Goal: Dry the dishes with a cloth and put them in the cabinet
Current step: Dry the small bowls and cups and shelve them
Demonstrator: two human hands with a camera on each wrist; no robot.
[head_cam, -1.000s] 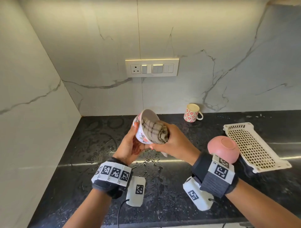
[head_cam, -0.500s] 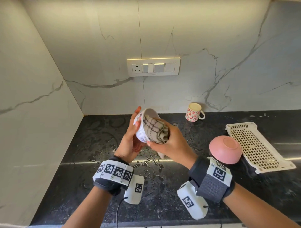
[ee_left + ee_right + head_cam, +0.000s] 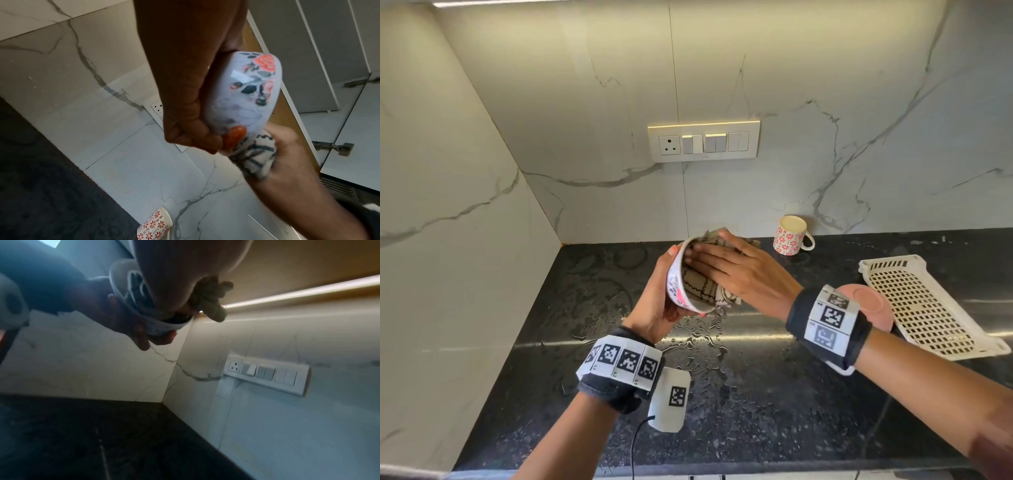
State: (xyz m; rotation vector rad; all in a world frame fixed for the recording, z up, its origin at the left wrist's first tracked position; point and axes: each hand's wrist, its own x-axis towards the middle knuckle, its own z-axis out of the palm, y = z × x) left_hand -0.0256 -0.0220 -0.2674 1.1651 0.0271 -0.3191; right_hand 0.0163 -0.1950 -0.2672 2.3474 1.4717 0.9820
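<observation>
My left hand [image 3: 650,308] cups a white bowl [image 3: 674,291] with red roses from underneath, tilted on its side above the wet countertop, mouth facing right. A beige checked cloth [image 3: 698,287] fills the bowl. My right hand [image 3: 736,274] lies over the cloth with its fingers reaching deep inside, and cloth bunches out above and below the palm. In the left wrist view my left hand [image 3: 185,81] wraps the bowl [image 3: 246,89], and the right hand [image 3: 287,162] grips the cloth [image 3: 252,155]. In the right wrist view, cloth [image 3: 209,295] sticks out of the bowl [image 3: 164,324].
A floral mug [image 3: 789,236] stands by the back wall. A pink bowl [image 3: 873,305] lies upside down beside a white perforated tray [image 3: 921,305] at the right. Water pools on the black countertop [image 3: 722,394]. White cabinet doors [image 3: 329,48] show overhead in the left wrist view.
My right hand has swept round inside the bowl, now lying across the cloth with fingers pointing left. The bowl has tipped further over in my left hand.
</observation>
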